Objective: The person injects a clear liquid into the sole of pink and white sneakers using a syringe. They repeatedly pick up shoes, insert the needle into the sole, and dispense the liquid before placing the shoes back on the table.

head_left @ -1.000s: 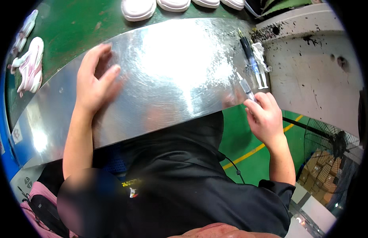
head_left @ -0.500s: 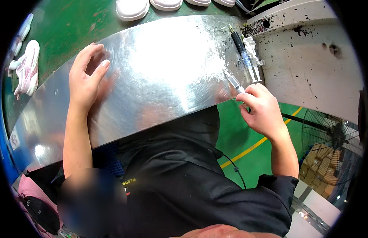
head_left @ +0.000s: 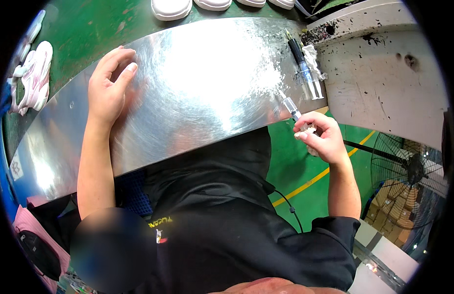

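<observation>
My left hand (head_left: 107, 88) rests at the left side of the shiny metal table (head_left: 153, 132), thumb and fingers apart, with nothing between them. My right hand (head_left: 325, 139) is beyond the table's near edge at the right, closed around a crumpled white tissue (head_left: 309, 131). Just by its fingertips lies a clear syringe (head_left: 291, 106), tip pointing away from me and plunger end toward the hand. Whether the fingers touch the plunger I cannot tell. Farther back at the right lie a syringe with dark contents (head_left: 297, 53) and another crumpled white tissue (head_left: 311, 60).
Several white shoes (head_left: 171, 9) line the far side on a green surface. A pink-and-white shoe (head_left: 38, 78) stands at the far left. A pale, stained panel (head_left: 379, 88) borders the table's right end. Below it stands a black fan (head_left: 414, 169) on the green floor.
My right hand has drawn slightly back from the table edge and turned, and a white tissue now shows in it. My left hand keeps its place. The view has shifted slightly.
</observation>
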Demonstrator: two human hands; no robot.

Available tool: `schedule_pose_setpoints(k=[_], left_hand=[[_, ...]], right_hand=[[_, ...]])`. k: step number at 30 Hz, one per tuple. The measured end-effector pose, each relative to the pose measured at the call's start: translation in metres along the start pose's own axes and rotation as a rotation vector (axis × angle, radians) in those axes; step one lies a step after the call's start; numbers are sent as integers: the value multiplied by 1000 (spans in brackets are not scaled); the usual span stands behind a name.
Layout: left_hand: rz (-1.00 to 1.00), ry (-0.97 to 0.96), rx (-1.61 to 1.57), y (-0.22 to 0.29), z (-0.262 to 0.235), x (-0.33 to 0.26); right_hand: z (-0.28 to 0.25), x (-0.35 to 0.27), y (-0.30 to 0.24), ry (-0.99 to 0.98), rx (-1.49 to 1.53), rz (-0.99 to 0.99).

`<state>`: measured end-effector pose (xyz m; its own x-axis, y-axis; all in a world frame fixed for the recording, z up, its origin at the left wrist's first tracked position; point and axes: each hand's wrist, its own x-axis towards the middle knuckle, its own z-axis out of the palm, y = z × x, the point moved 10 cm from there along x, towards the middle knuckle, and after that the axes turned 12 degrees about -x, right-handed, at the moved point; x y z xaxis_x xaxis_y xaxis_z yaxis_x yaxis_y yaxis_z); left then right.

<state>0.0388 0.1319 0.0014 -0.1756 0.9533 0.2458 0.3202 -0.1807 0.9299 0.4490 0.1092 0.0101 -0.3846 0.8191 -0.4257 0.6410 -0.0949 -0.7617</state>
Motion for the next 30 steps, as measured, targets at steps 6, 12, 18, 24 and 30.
schedule_pose_setpoints(k=[6, 12, 18, 24, 30], left_hand=[[51, -34, 43, -2, 1, 2], [32, -12, -32, -6, -2, 3], [12, -2, -113, -13, -5, 3], [4, -1, -110, -13, -5, 5], [-24, 15, -132, -11, -8, 3]], right_hand=[[10, 18, 10, 4, 254, -51], [18, 19, 14, -29, 337, -20], [20, 10, 16, -32, 413, 14], [14, 0, -22, 72, -136, -140], [15, 4, -69, 285, -644, -427]])
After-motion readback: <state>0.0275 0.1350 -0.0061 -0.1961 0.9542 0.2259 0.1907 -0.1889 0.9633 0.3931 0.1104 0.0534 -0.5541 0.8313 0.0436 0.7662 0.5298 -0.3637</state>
